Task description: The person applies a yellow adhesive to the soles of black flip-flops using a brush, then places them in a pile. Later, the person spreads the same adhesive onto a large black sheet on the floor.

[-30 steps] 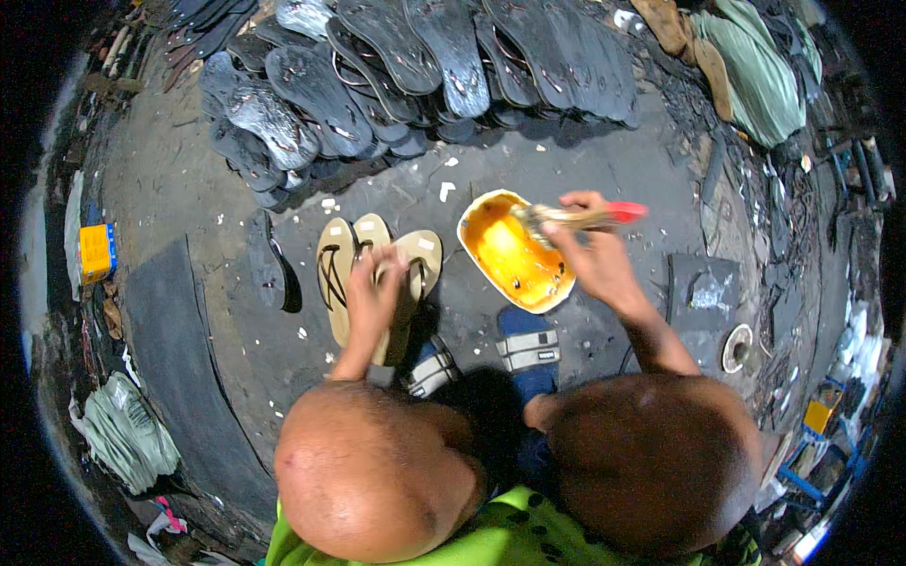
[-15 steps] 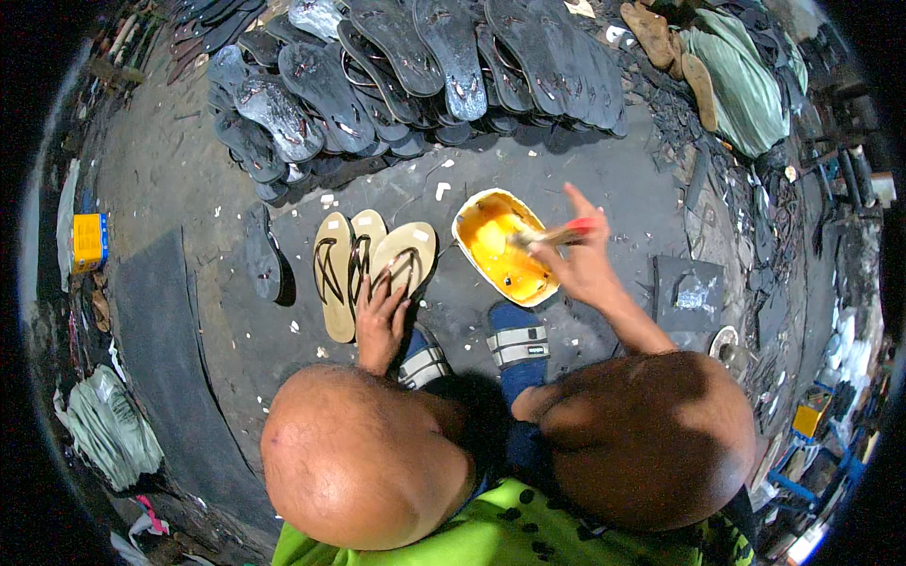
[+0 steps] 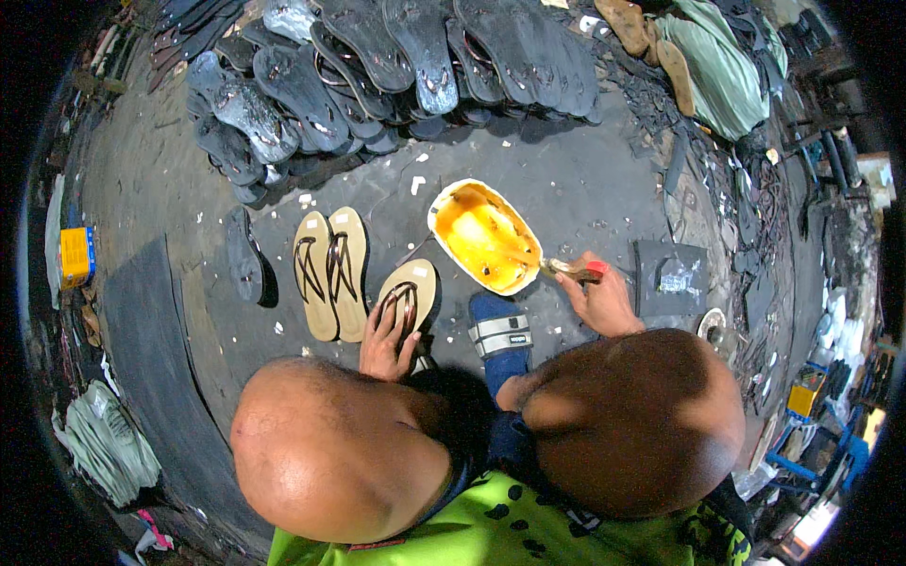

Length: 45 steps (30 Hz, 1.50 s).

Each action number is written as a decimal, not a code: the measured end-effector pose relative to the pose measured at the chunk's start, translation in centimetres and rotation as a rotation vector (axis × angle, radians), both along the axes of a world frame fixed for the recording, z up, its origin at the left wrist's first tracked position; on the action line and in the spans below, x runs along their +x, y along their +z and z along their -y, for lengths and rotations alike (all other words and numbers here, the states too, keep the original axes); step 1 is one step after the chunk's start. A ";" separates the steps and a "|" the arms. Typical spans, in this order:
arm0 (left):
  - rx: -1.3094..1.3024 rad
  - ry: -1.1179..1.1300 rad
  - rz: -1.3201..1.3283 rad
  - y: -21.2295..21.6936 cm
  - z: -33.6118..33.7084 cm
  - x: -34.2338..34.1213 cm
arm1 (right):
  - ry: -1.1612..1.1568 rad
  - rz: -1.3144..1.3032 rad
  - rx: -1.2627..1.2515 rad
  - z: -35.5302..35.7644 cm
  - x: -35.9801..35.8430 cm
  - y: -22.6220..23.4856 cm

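Away from the pair of tan sandals (image 3: pixel 346 255), the third tan sandal (image 3: pixel 415 281) has been shifted to the right and nearer the knees, so that a gap is now seen between them; the brush (image 3: pixel 561 269), dipped in the tub half a second ago, has been drawn to its near right rim. On the floor (image 3: pixel 377 170), just in front of the left knee (image 3: pixel 330 443), the third sandal is covered at its heel end by the left hand (image 3: pixel 385 347), whose fingers are laid over it below the straps; whether it is gripped cannot be told. By the right hand (image 3: pixel 604 297) the brush is clamped near its red handle, with its bristles by the edge of the white-rimmed tub (image 3: pixel 433 223). Yellow-orange paste (image 3: pixel 486 236) is spread over the inside of the tub. Just below, a blue slide (image 3: pixel 500 340) with grey straps is worn on the right foot. A single dark sole (image 3: pixel 245 262) is left on the floor beyond the pair, and many more are heaped in a pile (image 3: pixel 425 57) at the far side. To the right of the brush, a dark square sheet (image 3: pixel 651 283) is seen.
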<state>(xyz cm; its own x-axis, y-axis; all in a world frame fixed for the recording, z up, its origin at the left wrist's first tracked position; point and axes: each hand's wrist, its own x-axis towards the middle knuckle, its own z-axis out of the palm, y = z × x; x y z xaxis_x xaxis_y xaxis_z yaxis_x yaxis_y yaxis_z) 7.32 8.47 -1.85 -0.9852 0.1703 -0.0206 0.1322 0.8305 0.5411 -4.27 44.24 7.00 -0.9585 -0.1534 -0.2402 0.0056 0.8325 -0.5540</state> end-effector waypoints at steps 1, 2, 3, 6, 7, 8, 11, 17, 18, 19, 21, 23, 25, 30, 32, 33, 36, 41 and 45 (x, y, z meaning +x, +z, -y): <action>0.031 -0.022 0.057 -0.2 0.1 0.0 | 0.002 -0.036 -0.009 -0.1 0.2 -0.1; 0.052 -0.036 0.104 -0.3 0.6 0.0 | 0.012 -0.081 -0.029 -0.2 0.3 -0.4; 0.082 -0.052 0.150 -0.4 0.8 -0.1 | 0.022 -0.127 -0.038 -0.5 0.4 -0.5; 0.303 0.046 0.231 -0.3 1.6 -0.1 | 0.197 -0.026 0.100 -1.2 0.6 0.3; 0.506 0.172 0.312 0.3 1.5 -0.4 | 0.254 0.005 0.147 -1.2 0.3 1.3; 0.725 0.354 0.286 1.5 1.3 -1.0 | 0.161 0.141 0.020 -0.7 -0.2 3.3; 1.092 0.415 0.404 10.2 1.9 -6.4 | -0.237 0.184 -0.778 0.5 -2.9 4.6; 1.923 0.284 0.342 15.8 -2.4 -15.5 | -0.334 -0.037 -1.467 9.2 -9.6 14.8; 1.982 0.252 0.364 16.4 -3.1 -16.2 | -0.286 -0.048 -1.384 9.9 -10.6 14.4; 2.040 0.219 0.387 17.0 -3.9 -16.9 | -0.257 -0.131 -1.309 11.2 -10.9 14.3; 1.812 0.133 0.297 18.2 -5.2 -17.0 | -0.191 -0.297 -1.179 12.9 -11.7 12.7; 1.489 0.015 0.239 18.8 -5.1 -16.2 | -0.250 -0.297 -1.102 12.5 -13.1 12.5; 1.426 0.090 0.329 18.2 -5.2 -16.2 | -0.065 -0.403 -1.047 11.9 -13.8 13.1; 1.661 0.076 0.272 18.2 -5.2 -16.1 | 0.594 -0.687 -0.668 12.4 -11.4 13.7; 1.737 0.054 0.375 16.7 -4.8 -16.5 | 0.450 -0.821 -0.727 12.2 -11.4 12.6; 1.614 0.056 0.290 16.7 -5.1 -16.5 | 0.272 -0.775 -0.815 12.4 -11.9 13.0; 1.537 0.093 0.277 17.0 -5.0 -15.9 | 0.092 -0.616 -0.775 11.4 -15.8 14.3; 1.608 0.166 0.291 17.0 -4.4 -16.4 | 0.059 -0.685 -0.891 9.1 -16.1 14.7; 1.796 0.231 0.415 16.4 -2.6 -16.0 | 0.322 -0.541 -0.905 11.0 -14.3 11.8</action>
